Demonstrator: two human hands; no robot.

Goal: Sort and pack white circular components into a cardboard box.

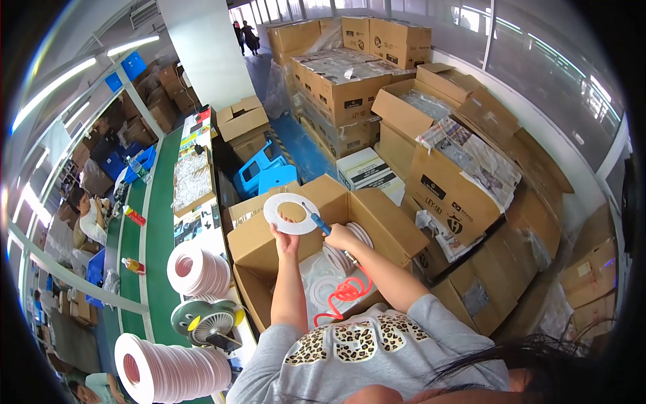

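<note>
From my distant seat I watched the left hand [286, 237] gripping a flat, thin white ring with a large round hole [274, 210], fingers and thumb at its near edge. The ring was held up, tilted, above an open brown cardboard box [389, 217]. The right hand [342, 238] was closed around a slim blue pen-shaped tool [320, 223], its tip over the ring's right side; I could not tell whether it touched. A coiled red hose [348, 289] hung below that hand. Inside the box I saw a stack of pale rings [336, 257], partly hidden by the right arm. To the left, a green animal-shaped fan [210, 330] stood between two pale ring stacks [210, 271].
</note>
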